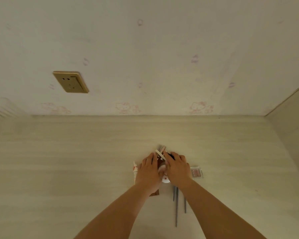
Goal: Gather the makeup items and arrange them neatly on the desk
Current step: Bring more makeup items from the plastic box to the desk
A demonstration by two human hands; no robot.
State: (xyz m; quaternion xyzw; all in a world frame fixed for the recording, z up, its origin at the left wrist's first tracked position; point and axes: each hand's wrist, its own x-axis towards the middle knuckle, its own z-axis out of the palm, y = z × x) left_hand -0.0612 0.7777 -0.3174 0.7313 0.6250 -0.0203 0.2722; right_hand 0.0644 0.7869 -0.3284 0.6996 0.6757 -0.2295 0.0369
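A small heap of makeup items (160, 153) lies on the pale wooden desk (76, 161), a little right of centre and well short of the wall. Both hands lie on it, palms down. The left hand (148, 171) covers a brown palette (154, 193) and lies beside a white tube (135, 171); the right hand (177, 168) lies over a round white compact (165, 179), with a pink blush pan (196, 172) just beside it. Both hands' fingers curve over the items, but whether they grasp anything cannot be told. Thin grey pencils (176, 206) run toward the viewer from under the right wrist. On the patterned wall (162, 49) behind sits a gold socket (70, 82).
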